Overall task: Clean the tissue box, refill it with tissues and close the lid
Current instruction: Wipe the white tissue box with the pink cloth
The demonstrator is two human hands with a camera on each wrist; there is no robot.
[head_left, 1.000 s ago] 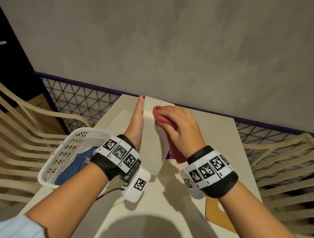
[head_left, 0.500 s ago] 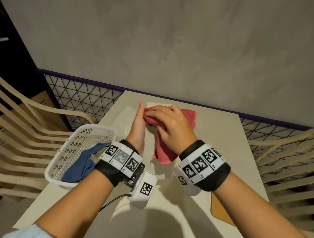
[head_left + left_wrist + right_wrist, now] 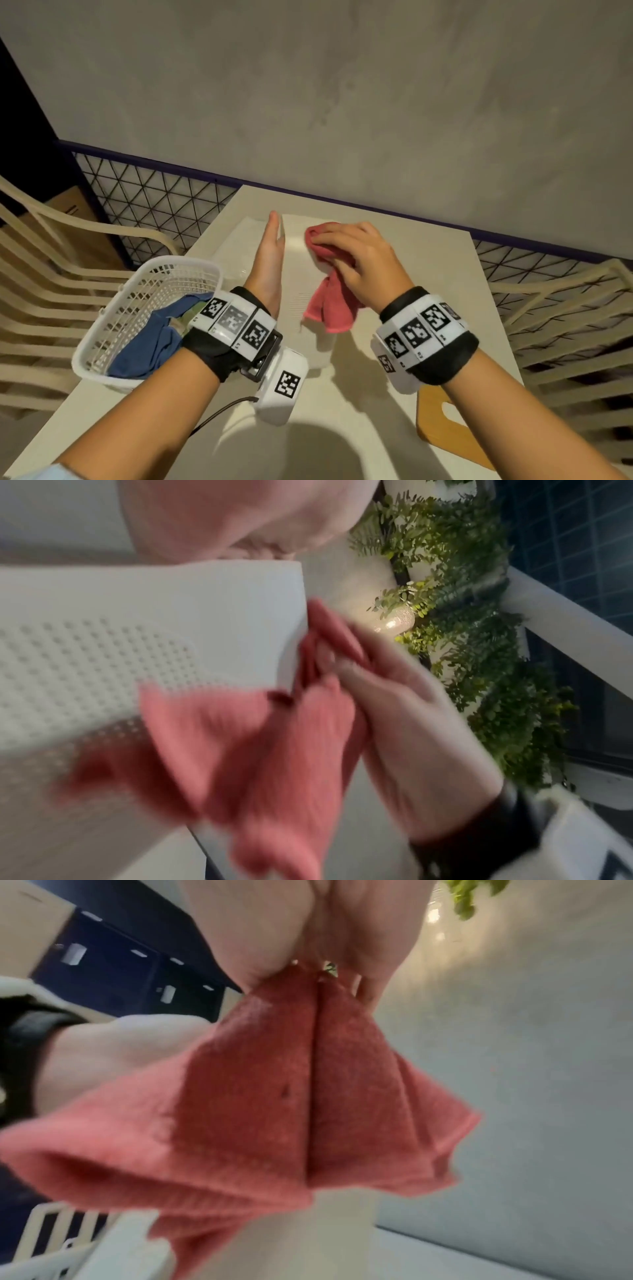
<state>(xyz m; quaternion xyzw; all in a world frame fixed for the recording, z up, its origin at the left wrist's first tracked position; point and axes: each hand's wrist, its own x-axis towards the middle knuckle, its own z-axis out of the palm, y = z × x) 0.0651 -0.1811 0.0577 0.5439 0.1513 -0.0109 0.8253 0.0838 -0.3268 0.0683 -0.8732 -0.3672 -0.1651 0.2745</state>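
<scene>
Cloth [image 3: 329,301] bunched since 0.5 s ago, right hand [image 3: 359,260] gripping it

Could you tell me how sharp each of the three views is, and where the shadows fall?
Head view: sharp, with arm shadows falling on the table toward the camera. Left wrist view: the red cloth and right hand are motion-blurred, while the plants behind stay crisp. Right wrist view: the cloth is soft at its lower edge, and the basket is out of focus.
</scene>
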